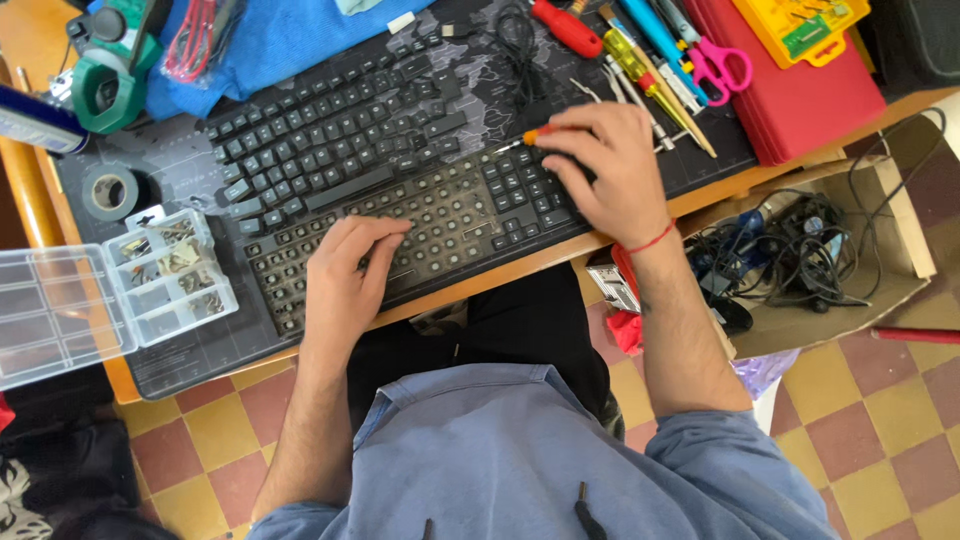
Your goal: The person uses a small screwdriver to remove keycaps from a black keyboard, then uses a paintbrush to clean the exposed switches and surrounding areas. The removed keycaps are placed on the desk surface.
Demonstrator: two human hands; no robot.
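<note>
Resting flat with fingers spread, the left hand point(345, 275) steadies the opened keyboard base point(420, 225) at the near desk edge. Farther in, the right hand point(605, 170) grips a small orange-handled screwdriver point(535, 135), tip toward the base's upper right area. Judged step: screw work on the base. Any further turning requires a vertical, seated tip. Beyond lies the detached black key panel point(335, 125).
</note>
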